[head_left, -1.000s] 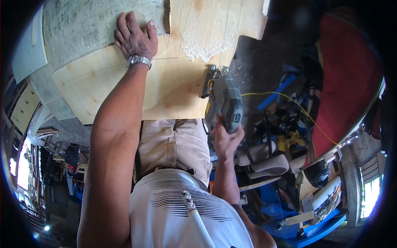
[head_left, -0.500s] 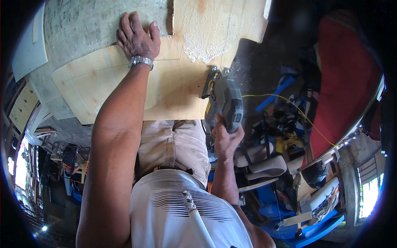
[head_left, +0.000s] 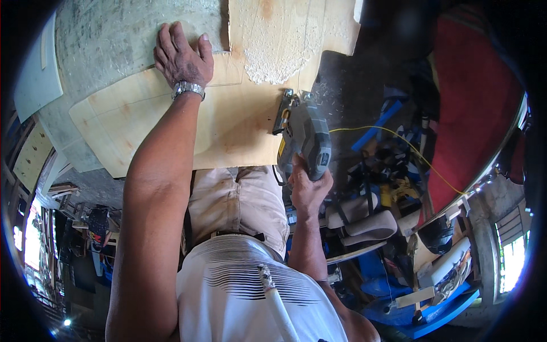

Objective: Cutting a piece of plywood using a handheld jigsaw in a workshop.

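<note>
My left hand (head_left: pixel 183 58) presses flat, fingers spread, on a worn grey-green board (head_left: pixel 134 34) and the edge of a pale plywood sheet (head_left: pixel 222 122). Thin lines are marked on the plywood. In my right hand (head_left: pixel 310 185) is a grey jigsaw (head_left: pixel 310 131), gripped by its rear handle. The jigsaw's base plate (head_left: pixel 282 111) is at the right edge of the plywood, near its front corner. Its blade cannot be made out. A second pale sheet (head_left: pixel 307 25), with a crusty white patch, lies just beyond the saw.
A yellow cord (head_left: pixel 393 137) runs right from behind the jigsaw toward a large red panel (head_left: pixel 476 114). Grey padded pieces (head_left: pixel 370 225), blue strips and assorted clutter lie on the floor to the right. A lit cigarette (head_left: pixel 276 302) juts into the lower foreground.
The whole view has shifted slightly, so boards, hands and saw all appear a little farther left. Both hands keep their places on the board and the jigsaw.
</note>
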A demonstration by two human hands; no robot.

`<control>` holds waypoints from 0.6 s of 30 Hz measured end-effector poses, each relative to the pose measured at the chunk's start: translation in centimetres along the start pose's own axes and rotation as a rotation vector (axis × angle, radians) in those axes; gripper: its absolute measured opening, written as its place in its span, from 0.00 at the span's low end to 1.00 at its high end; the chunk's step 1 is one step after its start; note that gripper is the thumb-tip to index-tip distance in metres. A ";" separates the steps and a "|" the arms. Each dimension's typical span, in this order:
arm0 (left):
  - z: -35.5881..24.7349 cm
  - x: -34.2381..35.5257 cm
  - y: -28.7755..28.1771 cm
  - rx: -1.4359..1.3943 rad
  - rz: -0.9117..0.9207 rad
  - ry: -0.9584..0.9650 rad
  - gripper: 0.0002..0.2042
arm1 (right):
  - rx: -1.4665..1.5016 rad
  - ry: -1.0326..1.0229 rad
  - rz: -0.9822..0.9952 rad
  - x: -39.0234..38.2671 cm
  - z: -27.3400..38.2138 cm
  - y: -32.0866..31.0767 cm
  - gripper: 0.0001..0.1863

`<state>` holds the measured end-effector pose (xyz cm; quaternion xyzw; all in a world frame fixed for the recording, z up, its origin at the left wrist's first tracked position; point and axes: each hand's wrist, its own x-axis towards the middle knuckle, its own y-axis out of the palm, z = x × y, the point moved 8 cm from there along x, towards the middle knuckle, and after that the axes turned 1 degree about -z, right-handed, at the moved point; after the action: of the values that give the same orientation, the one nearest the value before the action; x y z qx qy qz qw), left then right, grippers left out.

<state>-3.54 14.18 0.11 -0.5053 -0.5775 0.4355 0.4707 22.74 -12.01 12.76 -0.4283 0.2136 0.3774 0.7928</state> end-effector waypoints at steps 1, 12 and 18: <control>0.0 0.0 -0.1 0.002 0.002 -0.001 0.34 | 0.001 0.000 0.001 0.0 -0.1 -0.1 0.09; 0.1 0.0 0.0 -0.002 -0.014 -0.007 0.35 | 0.065 0.020 -0.010 -0.1 1.6 0.3 0.11; -0.2 0.1 0.1 0.000 0.008 -0.010 0.36 | 0.057 0.048 -0.003 0.0 1.6 0.3 0.11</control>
<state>-3.38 14.24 0.09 -0.5053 -0.5779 0.4398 0.4661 22.49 -10.53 13.50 -0.4146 0.2425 0.3596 0.8000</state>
